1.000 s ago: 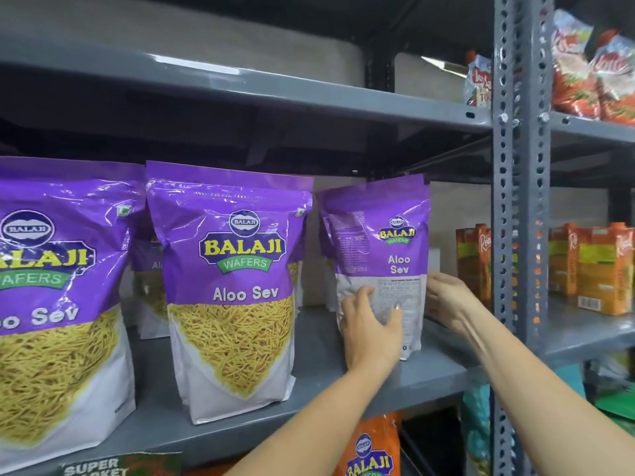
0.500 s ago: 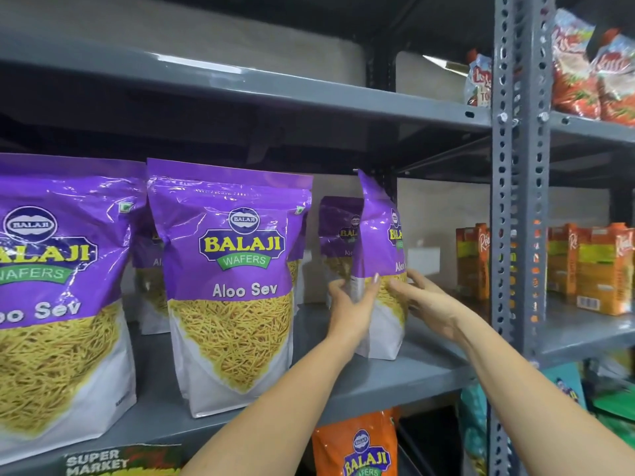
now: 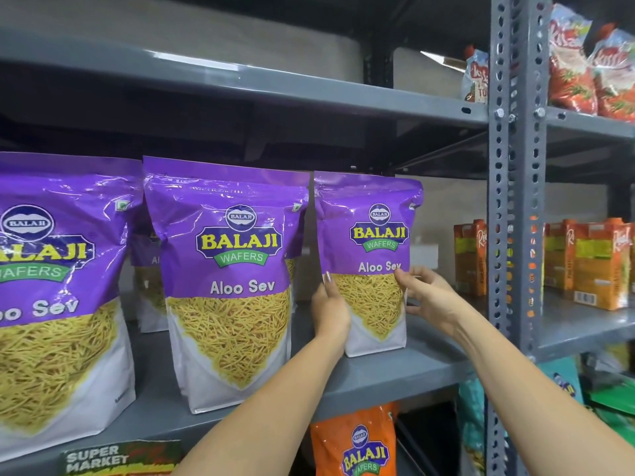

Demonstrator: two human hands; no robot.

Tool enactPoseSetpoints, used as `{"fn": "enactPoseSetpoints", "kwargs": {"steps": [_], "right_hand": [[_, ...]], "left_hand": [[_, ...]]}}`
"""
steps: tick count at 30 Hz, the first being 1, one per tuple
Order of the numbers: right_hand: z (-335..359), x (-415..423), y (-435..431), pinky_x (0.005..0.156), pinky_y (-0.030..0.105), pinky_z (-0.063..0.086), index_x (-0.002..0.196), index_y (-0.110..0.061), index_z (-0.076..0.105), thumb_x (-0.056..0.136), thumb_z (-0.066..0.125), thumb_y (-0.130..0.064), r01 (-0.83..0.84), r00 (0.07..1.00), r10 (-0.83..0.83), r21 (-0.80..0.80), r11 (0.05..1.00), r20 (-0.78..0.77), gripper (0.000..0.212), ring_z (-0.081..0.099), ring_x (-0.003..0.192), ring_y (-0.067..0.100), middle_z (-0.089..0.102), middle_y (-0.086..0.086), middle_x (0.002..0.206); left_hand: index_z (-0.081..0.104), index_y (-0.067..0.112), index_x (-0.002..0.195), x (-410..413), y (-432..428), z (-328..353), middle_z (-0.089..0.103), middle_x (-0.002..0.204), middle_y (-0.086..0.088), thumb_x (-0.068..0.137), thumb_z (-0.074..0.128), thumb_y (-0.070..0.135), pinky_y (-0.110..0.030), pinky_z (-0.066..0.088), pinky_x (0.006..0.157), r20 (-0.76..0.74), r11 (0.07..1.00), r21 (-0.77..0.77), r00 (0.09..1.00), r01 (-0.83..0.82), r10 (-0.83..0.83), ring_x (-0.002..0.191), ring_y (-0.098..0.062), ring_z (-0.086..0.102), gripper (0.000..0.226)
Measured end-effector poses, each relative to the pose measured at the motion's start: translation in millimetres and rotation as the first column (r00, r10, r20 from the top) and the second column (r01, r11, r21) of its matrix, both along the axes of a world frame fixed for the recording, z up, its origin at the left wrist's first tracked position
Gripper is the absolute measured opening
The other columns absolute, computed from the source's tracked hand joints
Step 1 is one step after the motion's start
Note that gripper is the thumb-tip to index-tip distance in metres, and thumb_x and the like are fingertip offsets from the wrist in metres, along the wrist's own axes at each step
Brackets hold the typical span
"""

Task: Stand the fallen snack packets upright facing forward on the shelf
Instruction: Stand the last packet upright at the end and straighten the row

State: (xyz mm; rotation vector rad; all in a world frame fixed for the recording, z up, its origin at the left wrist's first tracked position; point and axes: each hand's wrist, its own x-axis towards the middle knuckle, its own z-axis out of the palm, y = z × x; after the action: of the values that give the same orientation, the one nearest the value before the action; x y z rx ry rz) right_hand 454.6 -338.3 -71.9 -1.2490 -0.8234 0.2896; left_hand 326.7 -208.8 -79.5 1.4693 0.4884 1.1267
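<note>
Left packet [image 3: 58, 293]: stood upright on the grey shelf [image 3: 385, 376], front forward.
Middle packet [image 3: 228, 280]: upright, front forward.
Left hand [image 3: 330, 309]: curled on the right packet's left edge.
Right packet [image 3: 369, 259]: upright on the shelf, front forward, between both hands.
Right hand [image 3: 427, 297]: gripped its right edge.
Orange cartons [image 3: 598, 262]: on the neighbouring shelf.

grey shelf [image 3: 395, 376] — three purple Aloo Sev packets [image 3: 237, 286] upright | front row

Purple Balaji Aloo Sev packet [image 3: 369, 255] upright on grey shelf [image 3: 378, 379], front label facing forward — two larger-looking matching packets [image 3: 226, 280] standing to its left.
</note>
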Motion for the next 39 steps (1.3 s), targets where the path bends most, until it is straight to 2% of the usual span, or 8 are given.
{"fn": "enactPoseSetpoints", "kwargs": {"steps": [2,6,12,16,19,26,35,39], "right_hand": [[0.6,-1.0,-0.4,0.076,0.039,0.055,0.090,-0.017,0.054,0.058,0.082,-0.042,0.008,1.000,-0.008,0.005,1.000,0.025,0.049,0.070,0.093,0.025,0.070,0.016,0.114],[-2.2,-3.6,0.3,0.076,0.039,0.056,0.098,-0.016,0.054,0.062,0.079,-0.044,0.034,0.999,-0.035,0.025,0.999,0.023,0.052,0.069,0.100,0.028,0.067,0.017,0.120],[-11.6,-7.3,-1.0,0.078,0.037,0.054,0.121,-0.026,0.053,0.063,0.072,-0.064,-0.030,0.999,0.031,-0.070,0.997,0.009,0.072,0.071,0.099,0.020,0.070,0.001,0.117],[-16.1,-16.1,-3.0,0.096,0.043,0.051,0.130,-0.029,0.052,0.052,0.077,-0.070,-0.030,0.994,0.046,-0.163,0.986,0.099,0.091,0.067,0.112,0.017,0.069,-0.006,0.122],[-17.6,-22.5,-7.8,0.097,0.044,0.050,0.132,-0.028,0.051,0.053,0.076,-0.070,-0.008,0.994,0.026,-0.158,0.987,0.111,0.093,0.065,0.114,0.017,0.068,-0.006,0.124],[-25.1,-33.0,-28.1,0.097,0.046,0.050,0.128,-0.027,0.053,0.055,0.071,-0.071,0.034,0.996,-0.022,-0.145,0.989,0.081,0.087,0.065,0.114,0.018,0.068,-0.003,0.125],[-29.3,-43.8,-42.5,0.083,0.036,0.055,0.130,-0.029,0.052,0.056,0.070,-0.074,0.047,0.995,-0.034,-0.147,0.988,0.090,0.088,0.068,0.108,0.012,0.069,-0.007,0.123],[-30.2,-53.2,-41.7,0.081,0.035,0.055,0.143,-0.026,0.035,0.056,0.066,-0.076,0.120,0.987,-0.104,-0.133,0.984,0.120,0.105,0.065,0.108,0.012,0.061,-0.003,0.131]], "left_hand": [[0.062,0.008,0.106,0.1,-0.5,-0.5,0.054,0.074,0.001,0.102,0.030,0.036,-0.025,0.033,0.074,0.010,1.000,0.000,1.000,-0.008,0.008,0.082,-0.020,0.049,0.043],[0.059,0.003,0.120,-1.5,-6.1,-3.1,0.064,0.107,-0.013,0.101,0.029,0.040,-0.025,0.035,0.080,0.064,1.000,-0.011,0.998,-0.003,0.003,0.102,-0.028,0.058,0.051],[0.047,0.014,0.137,-6.1,-10.7,1.4,0.050,0.144,-0.005,0.091,0.044,0.056,-0.022,0.032,0.091,0.079,0.989,-0.095,0.991,0.115,-0.107,0.132,-0.022,0.046,0.063],[0.046,0.014,0.140,-11.7,-7.8,-5.2,0.051,0.144,-0.004,0.086,0.048,0.062,-0.026,0.034,0.098,-0.003,0.988,-0.054,0.990,0.142,-0.143,0.132,-0.022,0.047,0.073],[0.047,0.015,0.138,-15.3,-8.4,-8.4,0.054,0.141,-0.005,0.085,0.045,0.065,-0.031,0.037,0.102,-0.041,0.989,-0.011,0.988,0.147,-0.147,0.130,-0.023,0.049,0.073],[0.058,0.020,0.115,-25.1,-31.2,-16.8,0.064,0.103,-0.002,0.084,0.038,0.071,-0.030,0.038,0.080,-0.094,0.994,0.080,0.993,0.073,-0.065,0.109,-0.029,0.059,0.062],[0.057,0.023,0.114,-33.9,-50.0,-20.1,0.069,0.109,-0.011,0.081,0.031,0.077,-0.044,0.048,0.093,-0.149,0.991,0.135,0.989,-0.003,0.024,0.104,-0.035,0.061,0.068],[0.050,0.019,0.124,-39.5,-55.0,-17.6,0.061,0.124,-0.010,0.086,0.036,0.068,-0.039,0.044,0.094,-0.152,0.997,0.074,0.988,0.031,-0.019,0.116,-0.032,0.056,0.064]]}}
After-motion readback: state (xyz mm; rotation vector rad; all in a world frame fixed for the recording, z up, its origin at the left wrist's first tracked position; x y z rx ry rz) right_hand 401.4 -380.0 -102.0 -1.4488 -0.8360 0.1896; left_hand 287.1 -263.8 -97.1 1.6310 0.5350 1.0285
